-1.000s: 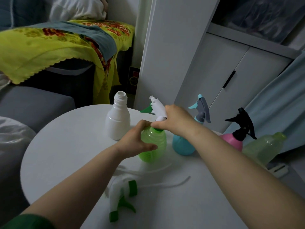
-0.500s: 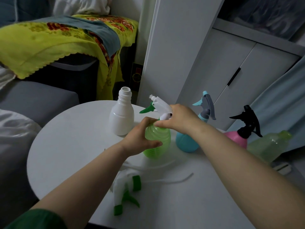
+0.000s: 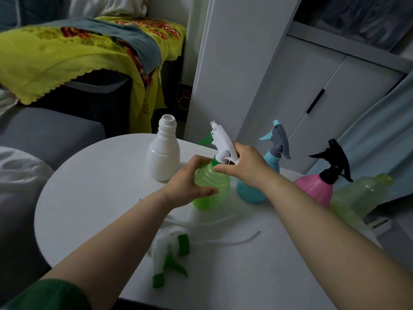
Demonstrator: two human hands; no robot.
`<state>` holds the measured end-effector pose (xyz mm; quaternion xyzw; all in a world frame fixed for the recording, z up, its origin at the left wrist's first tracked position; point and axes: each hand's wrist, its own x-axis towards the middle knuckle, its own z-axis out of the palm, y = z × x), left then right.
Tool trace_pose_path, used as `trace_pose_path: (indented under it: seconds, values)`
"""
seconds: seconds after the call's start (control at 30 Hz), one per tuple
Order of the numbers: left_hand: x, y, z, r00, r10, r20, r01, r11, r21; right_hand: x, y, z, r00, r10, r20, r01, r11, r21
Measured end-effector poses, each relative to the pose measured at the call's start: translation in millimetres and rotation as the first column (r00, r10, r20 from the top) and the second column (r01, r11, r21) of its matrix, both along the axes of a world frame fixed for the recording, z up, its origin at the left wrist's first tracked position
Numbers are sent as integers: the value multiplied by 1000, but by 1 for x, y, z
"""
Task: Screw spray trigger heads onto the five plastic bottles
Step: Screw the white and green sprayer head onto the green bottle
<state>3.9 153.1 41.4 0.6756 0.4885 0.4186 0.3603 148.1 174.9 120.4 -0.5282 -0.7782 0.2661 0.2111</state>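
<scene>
- Twisting the green collar (image 3: pixel 215 161) is where I am now. My right hand (image 3: pixel 244 167) pinches it between thumb and curled fingers, just under the white trigger head (image 3: pixel 221 139) at the centre of the frame.
- My left hand (image 3: pixel 190 182) is wrapped round the ribbed green bottle (image 3: pixel 213 194), thumb across the front and fingers curled behind. It holds the bottle upright on the white table (image 3: pixel 89 186).
- Compared with a second ago, my right hand has rolled round the neck. The thumb now lies flatter along the bottle's shoulder, and more of the white head shows above my knuckles.
- My left hand has kept the same hold, and the nozzle points to the upper left as it did then.
- I read that as another bit of thread taken up, but I cannot tell whether the collar is fully seated.
- Nothing else on the table has moved. My head has shifted, so everything sits a little differently in the frame.
- Right of centre, the blue bottle (image 3: pixel 250 191) and the pink bottle (image 3: pixel 312 189) already wear heads, so this one would be the third.
- The white bottle (image 3: pixel 163 157), just left of my hands, stands with its neck open.
- The pale green bottle (image 3: pixel 362 198) lies tilted at the right edge, with no head on it that I can see.
- The loose trigger heads (image 3: pixel 169 249) and their dip tubes (image 3: pixel 223 240) lie at lower centre, not yet fitted.
</scene>
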Motion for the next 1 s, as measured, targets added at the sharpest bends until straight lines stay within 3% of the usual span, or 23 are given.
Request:
trace_pose_path:
  seconds: [0.2, 0.4, 0.57, 0.67, 0.83, 1.0]
  values:
    - [2, -2, -1, 1000, 15, -7, -15, 1000, 17, -7, -10, -23, 984, -124, -130, 146, 974, 174]
    - [-7, 4, 6, 995, -66, -68, 63, 997, -46, -8, -10, -23, 978, -122, -171, 147, 978, 146]
    - [-2, 1, 2, 999, -1, -51, 1, 1000, -10, -4, -15, -36, 976, -117, -185, 131, 989, 66]
    - [-3, 2, 0, 999, -3, -37, 3, 1000, -6, 3, -17, -41, 956, -89, -278, 101, 994, 29]
    - [-1, 0, 1, 999, 6, -50, -5, 1000, 10, 0, -10, -45, 890, -170, -423, 201, 979, 31]
    - [0, -1, 0, 1000, 14, -19, -13, 999, 31, -5, -7, -46, 896, -149, -418, 180, 983, 35]
